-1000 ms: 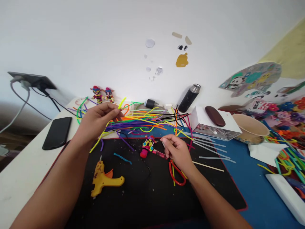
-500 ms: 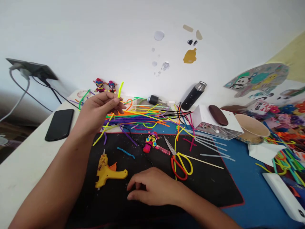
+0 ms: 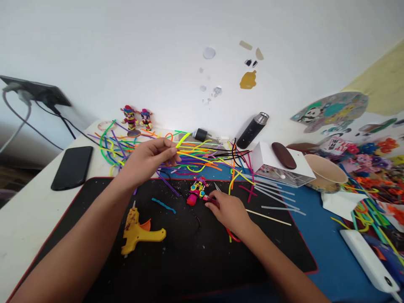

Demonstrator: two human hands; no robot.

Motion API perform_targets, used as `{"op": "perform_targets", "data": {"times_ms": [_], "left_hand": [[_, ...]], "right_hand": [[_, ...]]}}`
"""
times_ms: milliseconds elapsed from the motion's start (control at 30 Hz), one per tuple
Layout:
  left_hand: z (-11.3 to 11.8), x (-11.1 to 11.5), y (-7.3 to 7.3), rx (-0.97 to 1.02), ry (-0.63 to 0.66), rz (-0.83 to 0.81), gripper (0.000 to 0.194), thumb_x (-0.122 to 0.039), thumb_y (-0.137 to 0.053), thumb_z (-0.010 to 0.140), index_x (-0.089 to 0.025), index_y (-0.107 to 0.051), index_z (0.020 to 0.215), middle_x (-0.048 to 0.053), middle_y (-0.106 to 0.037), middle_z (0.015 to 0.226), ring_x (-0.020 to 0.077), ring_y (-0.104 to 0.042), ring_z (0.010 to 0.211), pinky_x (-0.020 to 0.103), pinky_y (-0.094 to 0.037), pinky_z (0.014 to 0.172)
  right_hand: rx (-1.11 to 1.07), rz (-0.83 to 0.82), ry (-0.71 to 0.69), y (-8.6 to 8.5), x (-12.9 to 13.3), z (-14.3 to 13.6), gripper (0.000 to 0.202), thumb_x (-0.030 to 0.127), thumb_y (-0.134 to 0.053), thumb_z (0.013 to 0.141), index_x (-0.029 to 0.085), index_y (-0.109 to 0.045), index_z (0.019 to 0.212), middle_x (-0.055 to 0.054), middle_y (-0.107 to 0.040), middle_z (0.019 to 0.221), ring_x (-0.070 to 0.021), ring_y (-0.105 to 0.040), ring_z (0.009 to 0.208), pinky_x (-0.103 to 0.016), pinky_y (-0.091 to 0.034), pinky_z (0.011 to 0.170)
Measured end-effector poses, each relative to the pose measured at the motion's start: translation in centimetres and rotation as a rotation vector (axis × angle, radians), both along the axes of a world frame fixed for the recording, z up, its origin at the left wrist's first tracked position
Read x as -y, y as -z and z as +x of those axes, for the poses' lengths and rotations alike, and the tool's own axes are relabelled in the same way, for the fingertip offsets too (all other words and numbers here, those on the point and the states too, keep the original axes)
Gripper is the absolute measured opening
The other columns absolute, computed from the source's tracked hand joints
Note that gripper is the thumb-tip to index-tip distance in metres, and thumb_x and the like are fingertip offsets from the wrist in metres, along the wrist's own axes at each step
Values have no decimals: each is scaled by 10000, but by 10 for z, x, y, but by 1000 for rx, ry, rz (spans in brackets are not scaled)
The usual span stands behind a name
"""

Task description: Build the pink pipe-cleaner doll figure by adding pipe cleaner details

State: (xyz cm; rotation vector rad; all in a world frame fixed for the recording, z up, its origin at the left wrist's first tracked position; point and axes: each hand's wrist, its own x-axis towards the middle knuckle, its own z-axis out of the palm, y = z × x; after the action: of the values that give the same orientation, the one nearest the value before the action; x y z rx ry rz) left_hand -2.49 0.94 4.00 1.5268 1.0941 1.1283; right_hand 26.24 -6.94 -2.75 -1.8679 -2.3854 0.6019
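Note:
In my left hand (image 3: 151,160), a short bright yellow-green pipe cleaner (image 3: 183,141) is pinched between thumb and fingertips, held above a heap of coloured pipe cleaners (image 3: 202,152). My right hand (image 3: 230,210) is down on the black mat, its thumb and forefinger around a small pink-red translucent stick (image 3: 213,201). Just left of those fingertips lies a small pink, yellow and blue pipe-cleaner figure (image 3: 198,190). The scissors (image 3: 217,187) are mostly hidden under my right hand; the blade tip and part of the red handle (image 3: 233,235) show.
A yellow glue gun (image 3: 139,231) and a twisted blue piece (image 3: 163,205) lie on the mat (image 3: 176,261). Behind are two finished figures (image 3: 129,117), a black flask (image 3: 252,130) and a white box (image 3: 284,168). A phone (image 3: 72,167) lies left; glue sticks (image 3: 277,189) lie right.
My left hand has moved right and lower with the yellow-green pipe cleaner, now tilted. My right hand has gone up and right from the bare mat to the pink-red stick, covering the scissors.

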Motion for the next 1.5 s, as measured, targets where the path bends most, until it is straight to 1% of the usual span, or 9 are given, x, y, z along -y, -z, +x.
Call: {"op": "perform_targets", "data": {"times_ms": [167,267,467,533,800,1033,1200,1300,1500], "left_hand": [[10,1,4,-51,106,-19,373,-552,-716,927,-184,-682,871,27,-752,757,175,-686,693,297,-541,674],[13,1,7,-68,126,-26,383,-562,-711,924,-186,-676,858,29,-750,758,173,-679,695,298,-542,675],[16,0,14,-63,133,-68,365,-555,-725,915,-192,-684,904,28,-763,788,180,-696,716,304,-561,690],[17,0,16,-62,150,-81,360,-551,-724,922,-194,-687,903,24,-759,794,179,-701,730,298,-561,697],[34,10,12,-34,255,-148,413,-609,-724,912,-196,-704,897,46,-776,826,197,-716,739,311,-565,689],[37,12,13,-4,307,-179,364,-563,-731,925,-199,-733,922,35,-755,807,187,-693,733,297,-534,676],[30,8,18,25,290,-195,346,-538,-733,942,-193,-734,965,46,-781,893,182,-706,770,292,-537,705],[28,6,21,-13,284,-165,337,-529,-710,962,-192,-725,973,44,-772,882,185,-700,789,305,-545,745],[30,6,26,-143,226,-109,308,-504,-661,989,-201,-716,977,29,-745,882,202,-705,826,311,-557,768]], "right_hand": [[82,-6,-3,7,-5,-4,181,381,-656,1030,227,-717,1103,-80,-819,896,-288,-776,828,-321,-350,637],[25,-13,4,11,-5,0,161,373,-678,998,227,-701,1061,-33,-757,759,-255,-725,726,-310,-300,603],[-450,-81,137,17,7,14,197,360,-696,931,234,-580,833,85,-473,567,-147,-492,538,-270,-326,564],[-619,-123,159,15,10,16,232,394,-692,934,231,-576,817,92,-443,568,-135,-461,535,-261,-343,558],[-1112,-380,185,5,-5,-2,461,620,-786,860,220,-558,838,82,-544,620,-97,-491,450,-217,-359,430],[-1414,-531,191,-3,-28,-23,443,581,-793,879,227,-530,916,-4,-747,751,-158,-704,518,-189,-391,385],[-1585,-554,180,-15,-47,-40,426,559,-822,859,210,-594,948,40,-683,671,-104,-594,439,-179,-356,360],[-1675,-559,192,-10,-51,-48,421,562,-806,868,219,-571,929,62,-641,640,-84,-517,384,-179,-290,332],[-1725,-607,252,12,-44,-46,378,539,-768,906,215,-581,957,46,-654,656,-94,-531,387,-189,-247,331]]}}
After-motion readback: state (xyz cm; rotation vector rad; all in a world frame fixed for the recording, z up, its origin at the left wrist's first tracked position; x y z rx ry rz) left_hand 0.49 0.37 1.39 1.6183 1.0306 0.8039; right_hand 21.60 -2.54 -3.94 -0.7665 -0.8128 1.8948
